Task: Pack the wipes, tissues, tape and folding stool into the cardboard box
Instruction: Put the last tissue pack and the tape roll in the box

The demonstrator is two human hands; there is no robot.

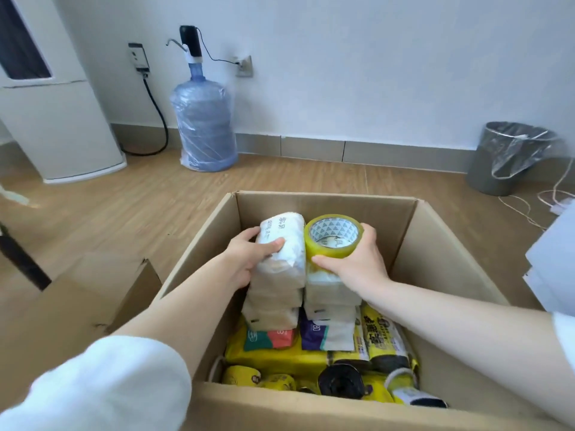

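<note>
Tissue pack of soft white paper in crinkled clear wrap (281, 244), pillow-shaped, tops the left stack at the centre of the frame, inside the open brown corrugated cardboard box (435, 244). The left hand (249, 259) grips it, thumb across its near face and fingers round its left side. Dark characters run along its top, too blurred to read. Just right of it, the right hand (357, 262) holds a glossy yellowish roll of clear packing tape (333, 241) between thumb and fingers. Grey triangles pattern the inside of its core. The roll is over a second stack of wrapped tissue packs (329, 293); whether it rests on them I cannot tell. Lower in the box lie shiny yellow plastic packets (280, 359) with bold black characters, and black rolls (342, 381). At upper left stands a blue film-wrapped water bottle (203, 126), and at upper right a grey bin lined with clear plastic (485, 169).
</note>
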